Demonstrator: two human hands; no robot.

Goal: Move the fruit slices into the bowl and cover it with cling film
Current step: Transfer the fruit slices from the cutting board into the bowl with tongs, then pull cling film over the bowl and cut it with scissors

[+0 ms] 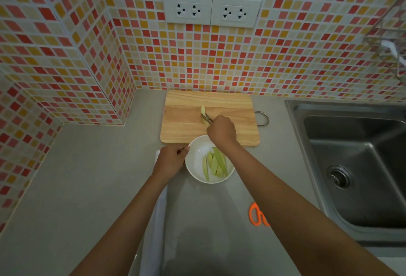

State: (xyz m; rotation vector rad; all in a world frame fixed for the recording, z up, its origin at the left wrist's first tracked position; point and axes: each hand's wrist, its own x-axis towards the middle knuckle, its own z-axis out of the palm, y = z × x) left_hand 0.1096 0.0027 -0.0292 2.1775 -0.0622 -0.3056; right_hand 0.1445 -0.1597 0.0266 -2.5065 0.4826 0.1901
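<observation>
The person leans over the grey desk [87, 176] with both arms out. The right hand [222, 130] is over the wooden cutting board [186, 126], closed around what looks like a pair of tongs [207, 119]; the tool is mostly hidden by the knuckles, so I can't be sure of it. Its tips are pinching the last fruit slice [203, 112], the only 1 left on the board, near its middle. Using a tool rather than fingers probably keeps the fruit clean.

The left hand [172, 158] is curled on the near-left rim of the white bowl [195, 154], thumb at the edge, apparently steadying it so it doesn't slide as pieces drop in. The bowl sits on the desk, its far rim at the board's near edge, which keeps each carry short. A bunch of pale green slices [216, 163] already lies in its right half.

Under the left forearm runs a long white box or roll [157, 220], likely the cling film, though I can't read any label. Orange-handled scissors [257, 214] lie to the right, partly under the right arm, perhaps for cutting the film. The steel sink [356, 165] is further right.

The moving looks nearly done; the covering hasn't begun.
</observation>
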